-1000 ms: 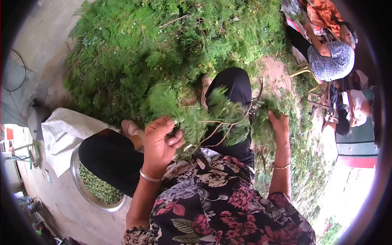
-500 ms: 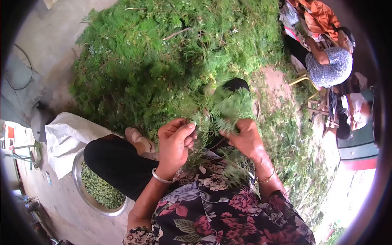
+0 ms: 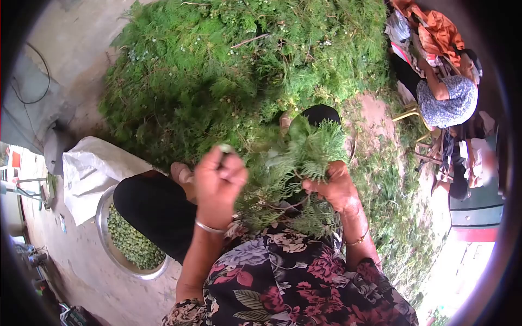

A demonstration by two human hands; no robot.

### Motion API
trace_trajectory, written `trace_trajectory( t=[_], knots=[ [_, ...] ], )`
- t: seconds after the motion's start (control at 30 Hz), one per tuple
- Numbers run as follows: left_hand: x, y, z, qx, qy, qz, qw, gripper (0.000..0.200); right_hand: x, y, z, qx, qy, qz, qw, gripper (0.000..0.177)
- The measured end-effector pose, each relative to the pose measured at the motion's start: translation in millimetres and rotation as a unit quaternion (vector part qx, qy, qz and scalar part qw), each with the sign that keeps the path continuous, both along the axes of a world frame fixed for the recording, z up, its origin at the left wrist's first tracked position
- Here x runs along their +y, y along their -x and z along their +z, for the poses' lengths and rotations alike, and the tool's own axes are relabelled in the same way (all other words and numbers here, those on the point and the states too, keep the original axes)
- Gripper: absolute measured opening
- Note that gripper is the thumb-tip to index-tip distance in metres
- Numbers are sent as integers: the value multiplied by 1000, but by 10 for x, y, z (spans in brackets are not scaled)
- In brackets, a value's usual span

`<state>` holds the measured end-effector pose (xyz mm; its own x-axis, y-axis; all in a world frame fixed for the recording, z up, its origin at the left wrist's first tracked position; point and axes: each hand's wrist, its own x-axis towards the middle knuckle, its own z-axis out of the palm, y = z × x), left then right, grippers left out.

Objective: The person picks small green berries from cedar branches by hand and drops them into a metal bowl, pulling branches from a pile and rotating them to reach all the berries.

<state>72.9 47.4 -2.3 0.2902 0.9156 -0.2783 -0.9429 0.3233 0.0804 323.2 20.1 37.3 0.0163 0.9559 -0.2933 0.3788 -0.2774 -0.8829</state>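
Observation:
My right hand point(image 3: 338, 189) is closed round the stem of a leafy green conifer branch point(image 3: 312, 149), whose flat sprays fan out above my lap. My left hand point(image 3: 218, 185) is raised to the left of the branch, apart from it, with its fingers curled. A small pale spot shows at its fingertips, too smeared by motion to name. Below and to the left, a round metal basin point(image 3: 103, 223) holds many small green cones point(image 3: 133, 239). Ahead of my knees lies a large heap of cut conifer branches point(image 3: 190, 81).
A white sack point(image 3: 87, 174) lies beside the basin, near my left knee. At the upper right, another person point(image 3: 447, 100) sits on a yellow-legged stool by orange cloth point(image 3: 437, 35). Loose greenery point(image 3: 380, 195) litters the ground to my right. A dark cable point(image 3: 48, 81) hangs at the far left.
My left hand has moved left and up, away from the branch. My right hand keeps hold of the branch, which has shifted slightly. The whole view has also shifted a little.

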Motion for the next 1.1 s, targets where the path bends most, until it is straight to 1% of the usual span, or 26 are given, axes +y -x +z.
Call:
trace_trajectory(
  t=[0.03,0.1,0.13,0.17,0.23,0.27,0.3,0.37,0.4,0.43,0.47,0.5,0.53,0.57,0.6,0.63,0.7,0.73,0.8,0.83,0.9,0.93,1.0,1.03,1.1],
  knots=[
    [45,194,-20,-57,-11,29,998,18,12,6,41,-1,1,5,1000,46],
    [21,451,46,29,-104,44,993,21,21,-4,79,71,21,-18,997,39],
    [-7,504,66,60,-154,29,986,20,23,-11,88,108,30,-32,993,37],
    [-40,483,111,60,-153,29,986,20,36,-14,100,108,31,-32,993,37],
    [-108,360,266,139,-173,-3,975,20,87,-8,105,56,46,2,997,11],
    [-140,267,332,115,-148,-2,982,18,93,-5,87,46,41,13,998,11],
    [-175,191,345,116,-146,0,983,18,87,-4,85,47,42,15,998,11],
    [-231,43,355,277,-160,-47,946,14,69,-9,90,9,46,16,999,11],
    [-241,-50,368,277,-159,-46,947,14,66,-7,79,13,41,21,999,13],
    [-247,-144,382,379,-156,-78,909,13,58,-23,34,12,42,22,999,13],
    [-249,-227,393,478,-150,-109,859,13,50,-50,-33,8,28,31,999,13],
    [-238,-300,340,478,-148,-108,859,13,54,-65,-68,4,13,40,999,13],
    [-221,-369,230,492,-154,-80,853,14,61,-29,-28,4,13,41,999,13],
    [-209,-426,156,506,-159,-53,846,16,62,37,50,14,13,31,999,24],
    [-190,-472,142,471,-144,-45,869,21,63,71,91,24,12,21,999,35],
    [-177,-497,136,471,-144,-45,869,21,61,57,77,24,13,21,999,35],
    [-154,-537,131,479,-143,-25,866,29,47,-3,14,-27,16,37,999,31],
    [-135,-564,143,479,-142,-25,866,29,38,-28,-36,-28,17,37,999,31],
    [-85,-600,199,500,-163,41,850,39,44,-24,-70,-56,-16,53,997,22],
    [-65,-593,235,500,-163,41,850,39,49,7,0,-56,-16,53,997,22],
    [-31,-567,292,544,-201,48,813,37,61,106,201,-59,-6,72,996,16],
    [-14,-566,234,544,-201,48,813,37,56,107,199,-59,-5,71,996,16],
    [22,-575,80,627,-259,56,733,32,50,108,196,-30,7,63,998,13],
    [21,-588,62,627,-259,56,733,32,47,109,193,-30,8,63,998,13],
    [15,-633,62,620,-240,58,745,25,33,108,189,-25,22,51,998,10]
  ],
)
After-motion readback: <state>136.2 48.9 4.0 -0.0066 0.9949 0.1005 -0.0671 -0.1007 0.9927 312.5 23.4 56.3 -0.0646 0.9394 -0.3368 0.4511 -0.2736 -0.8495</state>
